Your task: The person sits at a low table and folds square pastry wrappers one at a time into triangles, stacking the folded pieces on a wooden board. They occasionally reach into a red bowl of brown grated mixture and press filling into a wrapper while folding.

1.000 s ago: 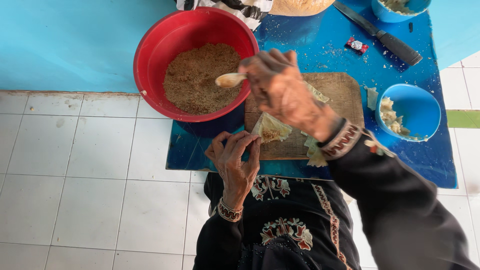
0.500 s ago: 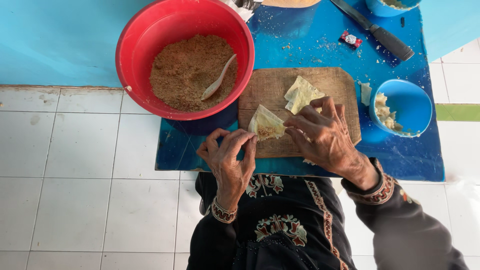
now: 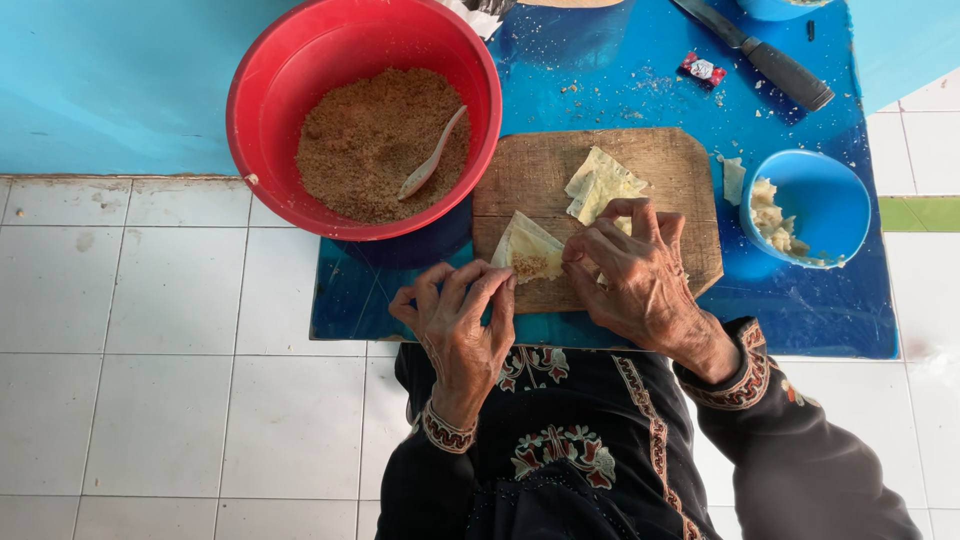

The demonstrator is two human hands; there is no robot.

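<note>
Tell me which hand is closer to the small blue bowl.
Right. The right hand rests on the wooden board just left of the small blue bowl; the left hand sits further left, at the filled wrapper.

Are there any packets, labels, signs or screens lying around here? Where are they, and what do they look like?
Small wrapped packet: on the blue mat above the wooden board, left of the dark-handled knife; a little rectangle in red, white and black.
No signs, screens or other labels show.
</note>
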